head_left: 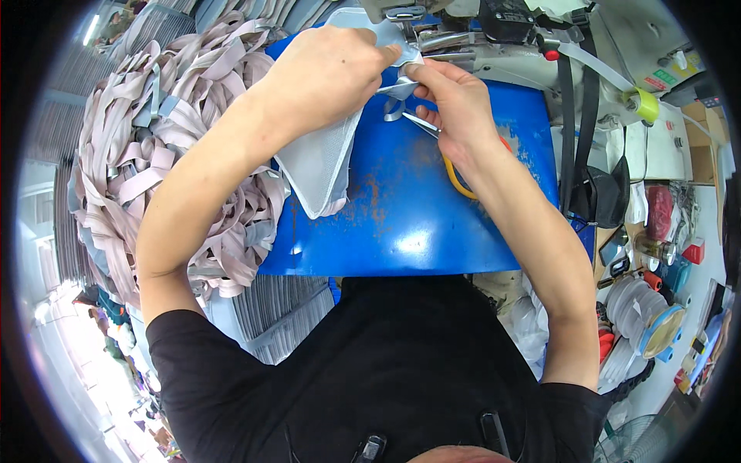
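Note:
My left hand [332, 73] is closed on a light grey fabric panel [318, 166] at the far side of the blue work surface [401, 201]. Close beside it, my right hand [459, 100] pinches the panel's edge between thumb and forefinger, by the presser foot of a sewing machine [405, 14]. A short grey strip [394, 109] curls below the fingers. Scissors with yellow-orange handles [455, 181] show under my right palm, blades pointing left; whether the lower fingers grip them I cannot tell. The panel's near end hangs loosely toward me.
A large heap of pale pink and grey fabric strips [177, 147] stands at the left. Stacked grey panels [282, 312] are below it. Black straps [577, 131] hang at the right, near a yellow-green tape roll [642, 106]. White spools [634, 309] and small tools crowd the far right.

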`<state>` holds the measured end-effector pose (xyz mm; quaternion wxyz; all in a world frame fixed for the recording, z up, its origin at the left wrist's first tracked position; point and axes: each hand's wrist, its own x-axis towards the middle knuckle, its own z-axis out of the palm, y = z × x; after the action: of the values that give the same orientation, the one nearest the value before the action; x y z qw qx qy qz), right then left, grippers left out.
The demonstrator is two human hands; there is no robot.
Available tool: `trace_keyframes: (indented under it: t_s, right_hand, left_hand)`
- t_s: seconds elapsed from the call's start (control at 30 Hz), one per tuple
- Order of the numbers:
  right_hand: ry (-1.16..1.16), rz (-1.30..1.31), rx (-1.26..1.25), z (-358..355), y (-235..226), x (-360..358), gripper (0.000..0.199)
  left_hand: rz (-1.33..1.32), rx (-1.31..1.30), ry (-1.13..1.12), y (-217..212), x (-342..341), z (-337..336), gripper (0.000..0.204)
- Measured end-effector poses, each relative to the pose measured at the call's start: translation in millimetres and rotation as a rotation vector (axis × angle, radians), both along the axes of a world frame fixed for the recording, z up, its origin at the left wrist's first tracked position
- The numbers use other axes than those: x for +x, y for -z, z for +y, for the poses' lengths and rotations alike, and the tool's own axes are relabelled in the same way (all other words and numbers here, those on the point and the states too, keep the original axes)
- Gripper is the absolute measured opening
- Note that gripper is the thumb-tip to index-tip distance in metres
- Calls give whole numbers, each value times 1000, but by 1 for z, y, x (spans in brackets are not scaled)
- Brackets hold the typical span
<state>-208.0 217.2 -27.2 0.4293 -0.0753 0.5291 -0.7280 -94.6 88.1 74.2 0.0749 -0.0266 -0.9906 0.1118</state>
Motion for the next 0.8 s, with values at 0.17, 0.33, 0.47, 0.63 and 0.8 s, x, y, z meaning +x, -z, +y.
trace_keyframes:
  t_s: [0.17,0.33,0.47,0.63,0.8]
  right_hand:
    - [16,-10,5,0,1,-1,27]
    - [19,-19,0,0,1,-1,25]
    - [28,-29,-25,2,2,-3,25]
    - [13,-19,-84,10,1,0,25]
    - [-11,218,-121,21,8,-2,29]
  left_hand:
    - [17,5,-50,7,-4,8,36]
    - [37,23,-109,14,-7,14,36]
    - [106,39,-118,21,-11,20,29]
    - [213,133,-204,42,-22,43,19]
    - [311,337,-305,53,-23,51,22]
